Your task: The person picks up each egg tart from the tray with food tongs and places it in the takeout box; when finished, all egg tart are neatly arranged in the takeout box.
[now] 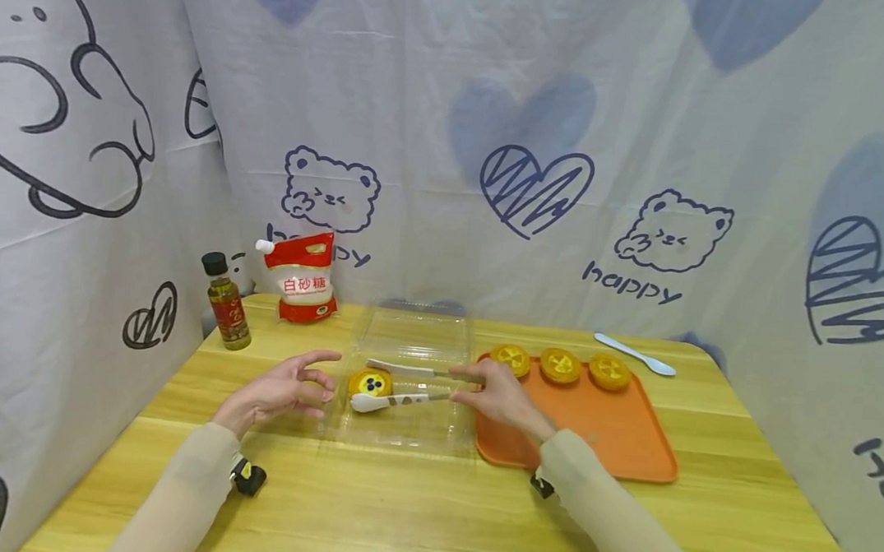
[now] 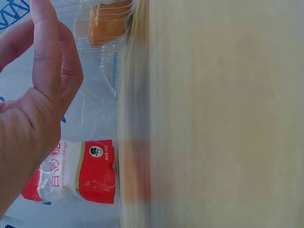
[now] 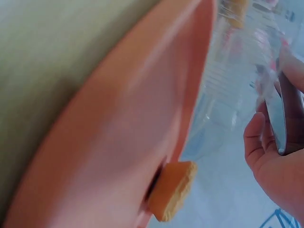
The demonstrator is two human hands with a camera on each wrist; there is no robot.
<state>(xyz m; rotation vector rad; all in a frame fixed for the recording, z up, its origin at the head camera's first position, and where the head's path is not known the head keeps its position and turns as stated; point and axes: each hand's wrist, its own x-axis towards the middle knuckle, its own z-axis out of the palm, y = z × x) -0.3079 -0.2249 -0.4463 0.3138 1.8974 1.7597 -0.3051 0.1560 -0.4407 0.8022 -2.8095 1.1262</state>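
Note:
My right hand (image 1: 503, 394) holds a pair of tongs (image 1: 407, 400) with metal handles and pale tips, also seen in the right wrist view as a shiny metal bend (image 3: 275, 118). The tong arms stand apart, one on either side of an egg tart (image 1: 364, 380) topped with dark berries; whether they touch it, I cannot tell. That tart sits in the left part of a clear plastic box (image 1: 413, 435) with its lid (image 1: 417, 328) raised at the back. Beside the box's left edge, my left hand (image 1: 281, 391) hovers with fingers loosely bent, holding nothing.
Right of the box lies an orange tray (image 1: 590, 439) with three tarts (image 1: 560, 366) along its back edge. A light blue spoon (image 1: 634, 354) lies behind it. At the back left stand a red-and-white sugar bag (image 1: 304, 282) and an oil bottle (image 1: 229, 308).

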